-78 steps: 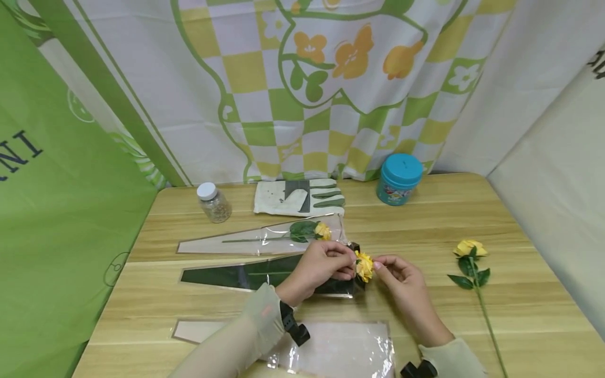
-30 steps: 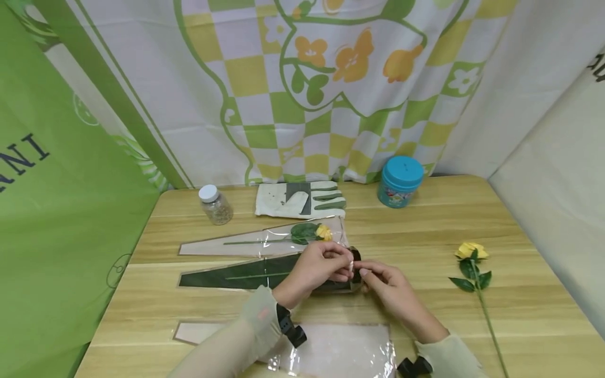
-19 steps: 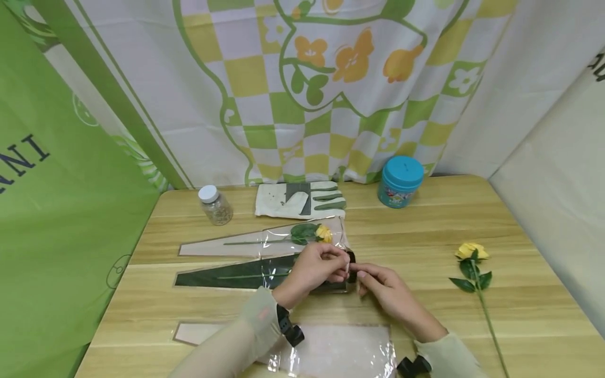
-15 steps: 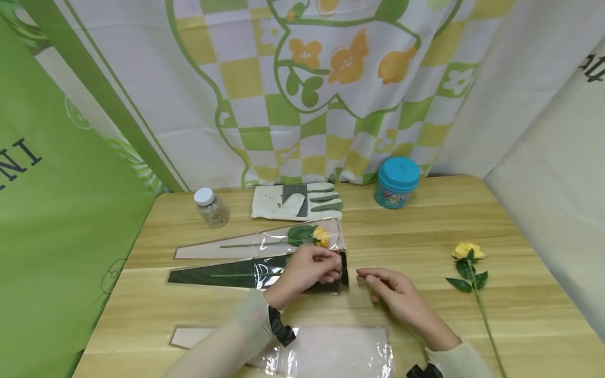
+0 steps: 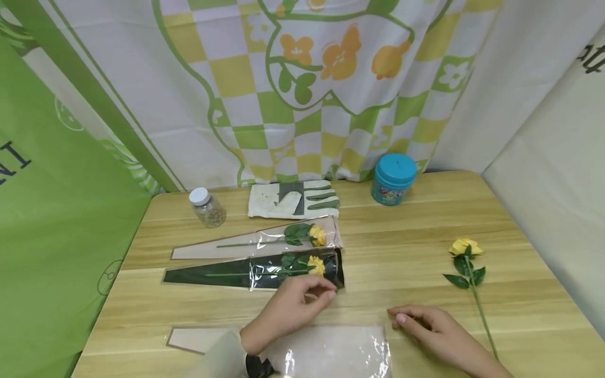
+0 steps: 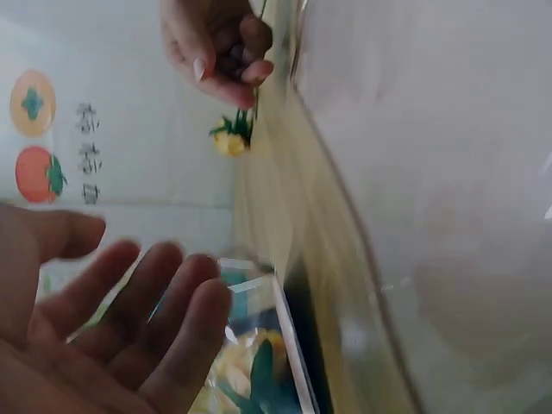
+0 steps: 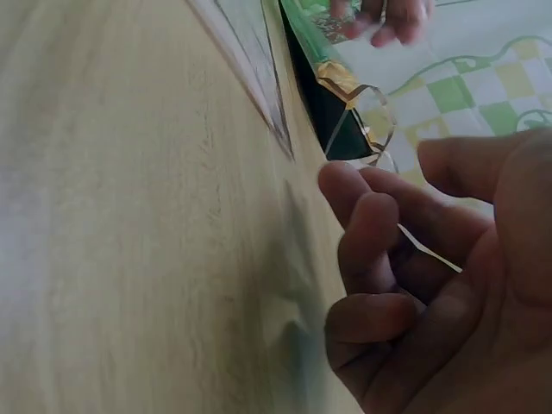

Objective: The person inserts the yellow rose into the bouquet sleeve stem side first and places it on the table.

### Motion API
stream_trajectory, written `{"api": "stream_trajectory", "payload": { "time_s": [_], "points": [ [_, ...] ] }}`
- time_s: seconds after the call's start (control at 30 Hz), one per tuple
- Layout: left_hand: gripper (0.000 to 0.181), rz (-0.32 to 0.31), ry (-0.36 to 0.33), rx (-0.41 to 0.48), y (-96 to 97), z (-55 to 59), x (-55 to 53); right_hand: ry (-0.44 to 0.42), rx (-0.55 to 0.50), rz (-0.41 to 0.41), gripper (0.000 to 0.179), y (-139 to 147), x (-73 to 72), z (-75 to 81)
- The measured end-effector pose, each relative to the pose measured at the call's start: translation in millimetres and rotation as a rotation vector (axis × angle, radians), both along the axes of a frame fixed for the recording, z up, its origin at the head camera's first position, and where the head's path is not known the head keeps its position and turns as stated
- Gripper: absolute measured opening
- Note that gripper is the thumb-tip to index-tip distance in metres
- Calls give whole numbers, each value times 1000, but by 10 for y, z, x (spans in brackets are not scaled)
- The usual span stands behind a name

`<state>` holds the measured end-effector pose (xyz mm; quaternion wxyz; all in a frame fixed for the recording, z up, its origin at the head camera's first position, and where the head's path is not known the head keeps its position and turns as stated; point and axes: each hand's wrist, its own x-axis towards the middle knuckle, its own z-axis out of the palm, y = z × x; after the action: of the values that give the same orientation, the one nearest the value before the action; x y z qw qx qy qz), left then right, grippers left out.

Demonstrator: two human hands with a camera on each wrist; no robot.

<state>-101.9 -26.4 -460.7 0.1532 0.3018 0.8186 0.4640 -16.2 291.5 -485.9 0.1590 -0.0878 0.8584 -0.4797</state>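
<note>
My left hand (image 5: 295, 307) hovers with relaxed fingers just in front of a black-backed clear flower sleeve (image 5: 208, 275), holding nothing. Inside that sleeve lies a yellow rose (image 5: 315, 266), its bloom near the wide mouth on the right. My right hand (image 5: 432, 328) is off to the right over the table, fingers loosely bent around nothing. A pale flower sleeve (image 5: 331, 349) lies flat below, partly covered by my left forearm. Farther back, another pale sleeve (image 5: 189, 253) contains a second yellow rose (image 5: 317, 235). A loose yellow rose (image 5: 465, 247) with a long stem lies at the right.
A white and green work glove (image 5: 269, 202) lies at the back of the wooden table (image 5: 378, 241). To its left stands a small clear jar (image 5: 209, 210) with a white lid; to its right, a turquoise tub (image 5: 393, 181). A patterned curtain hangs behind.
The yellow rose between my hands has gone down into the black-backed sleeve, which has shifted slightly left. Both hands have let go and drawn back toward me, the right one also moving rightward.
</note>
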Motion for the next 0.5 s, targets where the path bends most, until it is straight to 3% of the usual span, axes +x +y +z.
{"api": "stream_trajectory", "payload": {
  "time_s": [0.17,0.23,0.27,0.33,0.5],
  "points": [
    [29,-427,288,-282,-60,-39,368,-72,36,61,33,15,64,48],
    [33,-552,383,-369,-56,-92,452,-94,41,77,34,9,78,51],
    [34,-585,418,-399,-53,-114,475,-87,43,83,34,4,86,49],
    [35,-588,529,-444,-55,-158,479,-91,52,80,35,-21,100,54],
    [30,-412,776,-504,-108,-262,348,-51,99,59,41,-151,111,42]
  ]
}}
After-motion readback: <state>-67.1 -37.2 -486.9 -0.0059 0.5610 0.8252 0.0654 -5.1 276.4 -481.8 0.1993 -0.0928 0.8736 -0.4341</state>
